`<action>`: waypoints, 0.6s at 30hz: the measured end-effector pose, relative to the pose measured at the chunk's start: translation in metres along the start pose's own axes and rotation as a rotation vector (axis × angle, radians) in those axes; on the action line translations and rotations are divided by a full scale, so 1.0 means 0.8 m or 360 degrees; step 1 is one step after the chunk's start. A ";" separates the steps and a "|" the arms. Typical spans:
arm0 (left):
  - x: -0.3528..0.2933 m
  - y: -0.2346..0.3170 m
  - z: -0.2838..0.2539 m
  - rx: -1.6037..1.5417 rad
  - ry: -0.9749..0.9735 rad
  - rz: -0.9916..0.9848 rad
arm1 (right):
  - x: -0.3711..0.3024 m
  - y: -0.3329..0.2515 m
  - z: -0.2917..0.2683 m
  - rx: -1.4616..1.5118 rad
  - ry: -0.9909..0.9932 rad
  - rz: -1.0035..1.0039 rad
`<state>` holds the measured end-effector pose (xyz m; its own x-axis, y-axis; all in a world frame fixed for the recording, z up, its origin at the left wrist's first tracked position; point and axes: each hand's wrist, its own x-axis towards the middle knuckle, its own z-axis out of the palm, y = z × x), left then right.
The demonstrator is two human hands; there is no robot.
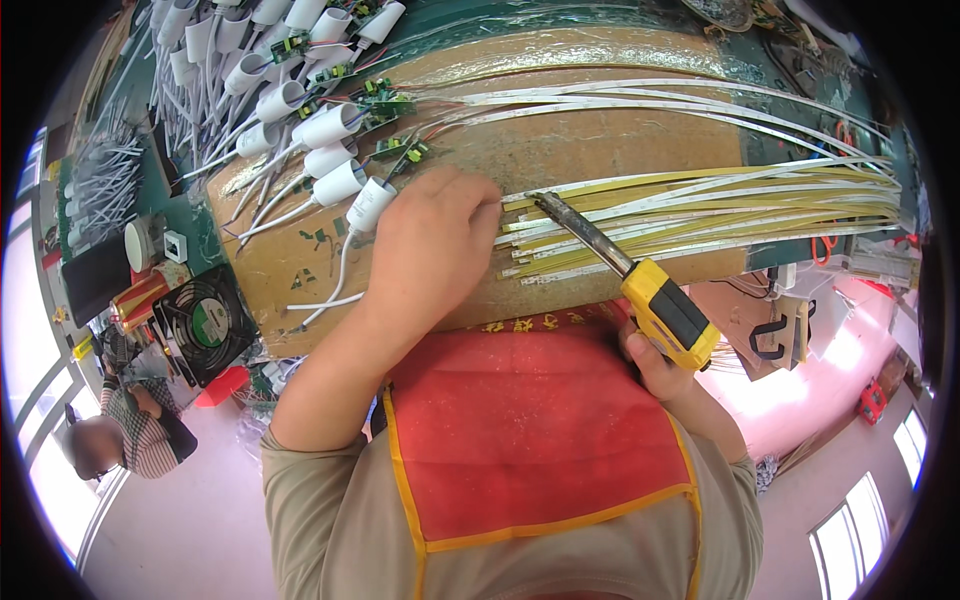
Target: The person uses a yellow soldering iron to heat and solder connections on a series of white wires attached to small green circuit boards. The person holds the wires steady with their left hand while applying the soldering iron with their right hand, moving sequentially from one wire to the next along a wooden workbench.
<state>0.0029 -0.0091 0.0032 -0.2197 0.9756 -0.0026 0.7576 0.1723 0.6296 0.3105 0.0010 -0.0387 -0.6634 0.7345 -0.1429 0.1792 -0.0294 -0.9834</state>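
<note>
Gripping the yellow-and-black soldering iron (pixel 652 292), the right hand (pixel 657 367) is closed around the back of its handle on the near right. The iron's metal tip points far and left, ending beside the left ends of a bundle of white and yellow strips (pixel 765 208). Just left of that tip is the left hand (pixel 438 238), its fingers curled and close together; the fingertips are mostly hidden, so I cannot tell what they pinch. A white cap (pixel 371 205) with a cable sits just left of this hand, and more white sockets (pixel 330 125) with small green circuit boards (pixel 385 105) lie farther left. The strips spread rightward over a brown board (pixel 620 135). A black fan (pixel 203 325) stands on the left, and a red apron (pixel 540 430) covers the person's front.
</note>
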 end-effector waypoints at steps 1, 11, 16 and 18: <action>0.000 0.000 0.000 0.0008 0.0000 -0.0012 | 0.001 -0.001 0.001 0.0019 0.0008 -0.0004; 0.003 -0.002 -0.004 0.0088 -0.0020 0.0005 | 0.002 -0.002 0.002 0.0167 0.0008 0.0103; 0.004 0.001 -0.004 0.0101 -0.0046 -0.0007 | 0.004 -0.009 0.003 0.0187 0.0055 0.0247; 0.005 0.001 -0.004 0.0105 -0.0055 -0.0008 | 0.009 -0.004 0.002 0.0074 -0.0065 0.0042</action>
<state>0.0005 -0.0058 0.0061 -0.2032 0.9786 -0.0331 0.7956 0.1847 0.5769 0.3041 0.0056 -0.0366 -0.6881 0.7049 -0.1721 0.1637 -0.0802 -0.9832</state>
